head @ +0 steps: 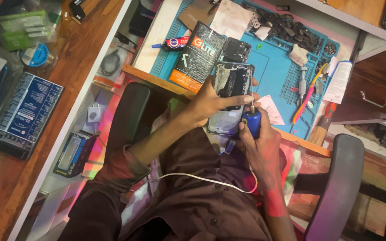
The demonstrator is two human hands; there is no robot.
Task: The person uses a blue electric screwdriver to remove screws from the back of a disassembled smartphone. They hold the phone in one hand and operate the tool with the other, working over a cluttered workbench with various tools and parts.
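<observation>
Blue-handled small screwdriver (251, 119) is clamped in the right hand (259, 149), tip up against the opened dark phone chassis (229, 96). The left hand (207, 105) clasps that chassis's left edge (long axis running away from the body, above the counter (271, 71) edge).

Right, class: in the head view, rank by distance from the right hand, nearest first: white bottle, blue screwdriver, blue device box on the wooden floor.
1. Blue screwdriver: in the right hand's grip.
2. White bottle: upper right, at the mat's edge.
3. Blue device box: far left.
</observation>
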